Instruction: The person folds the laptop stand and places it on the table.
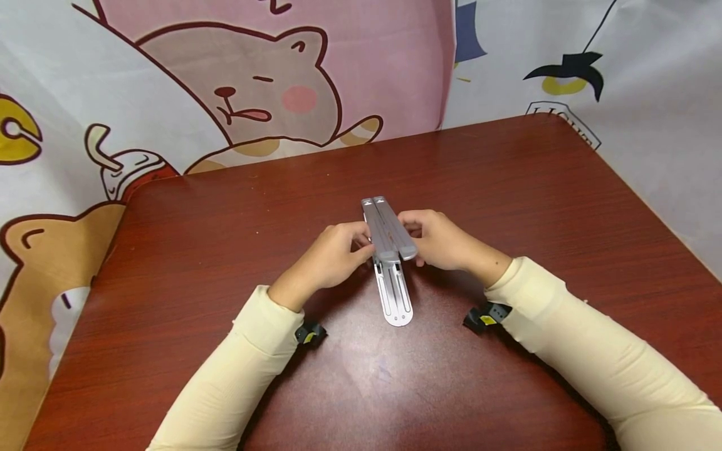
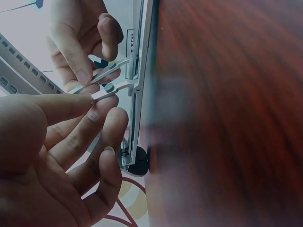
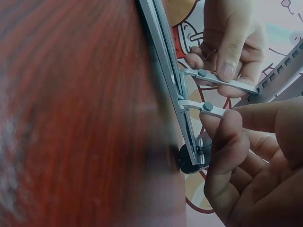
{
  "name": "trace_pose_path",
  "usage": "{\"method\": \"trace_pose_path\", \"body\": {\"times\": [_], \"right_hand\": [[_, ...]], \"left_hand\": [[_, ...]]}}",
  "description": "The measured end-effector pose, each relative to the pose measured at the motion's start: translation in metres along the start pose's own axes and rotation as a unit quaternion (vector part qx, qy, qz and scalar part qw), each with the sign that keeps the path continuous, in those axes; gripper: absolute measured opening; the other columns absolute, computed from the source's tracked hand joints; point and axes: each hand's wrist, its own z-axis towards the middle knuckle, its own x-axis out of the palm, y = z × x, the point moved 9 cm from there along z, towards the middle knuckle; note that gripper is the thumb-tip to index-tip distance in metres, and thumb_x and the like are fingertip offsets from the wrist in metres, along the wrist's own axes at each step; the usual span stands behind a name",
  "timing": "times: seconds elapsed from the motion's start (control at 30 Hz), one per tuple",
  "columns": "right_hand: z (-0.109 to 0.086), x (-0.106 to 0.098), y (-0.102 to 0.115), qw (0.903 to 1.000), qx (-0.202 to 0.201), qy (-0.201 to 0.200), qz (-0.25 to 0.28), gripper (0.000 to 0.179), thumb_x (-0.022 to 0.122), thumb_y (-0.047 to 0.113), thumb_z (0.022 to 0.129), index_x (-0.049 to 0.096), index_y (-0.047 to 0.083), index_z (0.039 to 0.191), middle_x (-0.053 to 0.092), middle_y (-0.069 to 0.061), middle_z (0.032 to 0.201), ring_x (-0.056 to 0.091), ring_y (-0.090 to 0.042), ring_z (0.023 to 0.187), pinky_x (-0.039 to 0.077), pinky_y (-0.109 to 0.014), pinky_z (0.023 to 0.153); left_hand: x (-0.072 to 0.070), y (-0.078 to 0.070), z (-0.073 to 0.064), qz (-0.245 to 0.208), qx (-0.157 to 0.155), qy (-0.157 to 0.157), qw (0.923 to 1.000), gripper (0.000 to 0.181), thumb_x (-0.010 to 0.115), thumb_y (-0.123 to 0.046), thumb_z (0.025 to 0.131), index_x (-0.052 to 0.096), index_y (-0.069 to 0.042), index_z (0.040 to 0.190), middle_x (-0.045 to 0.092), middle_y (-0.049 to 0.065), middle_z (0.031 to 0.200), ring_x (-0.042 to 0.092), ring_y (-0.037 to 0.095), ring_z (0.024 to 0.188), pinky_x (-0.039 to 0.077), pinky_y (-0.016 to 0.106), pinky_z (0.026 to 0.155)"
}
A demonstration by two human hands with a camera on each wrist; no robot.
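Note:
A folding silver laptop stand [image 1: 389, 232] stands on the table in front of me, its slotted base bar [image 1: 395, 300] pointing toward me. Its upper arms lie close side by side, tilted over the base. On the left, my left hand [image 1: 338, 250] pinches a support strut [image 2: 102, 93] between thumb and fingers under the upper arms. Opposite it, my right hand [image 1: 437, 238] pinches the other strut [image 3: 215, 109]. Both wrist views show the struts joined to the base rail [image 3: 165, 61] near a dark round foot [image 3: 189, 161]. Notches line the upper arm [image 2: 23, 66].
The reddish-brown wooden table [image 1: 507, 181] spreads around both arms. Behind it hangs a cloth printed with cartoon bears [image 1: 254, 81]. Small black devices are strapped at the left wrist [image 1: 310, 335] and right wrist [image 1: 485, 318], near the cream sleeves [image 1: 265, 338].

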Motion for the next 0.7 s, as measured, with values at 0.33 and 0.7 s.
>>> {"method": "trace_pose_path", "body": {"times": [0.33,0.7], "right_hand": [[-0.0011,-0.0001,0.0023,1.0000,0.008,0.002,-0.006,0.015,0.054,0.000,0.088,0.061,0.005,0.100,0.068,-0.014,0.089,0.055,-0.024,0.046,0.045,-0.026,0.044],[-0.0023,0.0005,0.0044,1.0000,0.003,0.005,-0.002,0.015,0.054,0.000,0.087,0.062,0.005,0.099,0.068,-0.014,0.087,0.055,-0.028,0.047,0.045,-0.027,0.045]], "left_hand": [[0.0028,0.0012,0.0006,-0.024,-0.007,0.011,0.9996,0.005,0.058,-0.015,0.089,0.063,-0.016,0.090,0.069,-0.003,0.079,0.066,0.013,0.068,0.049,0.022,0.063],[0.0027,0.0011,-0.0011,-0.024,-0.015,0.023,0.9993,0.006,0.057,-0.014,0.090,0.063,-0.015,0.088,0.069,-0.003,0.078,0.067,0.014,0.067,0.050,0.022,0.061]]}}
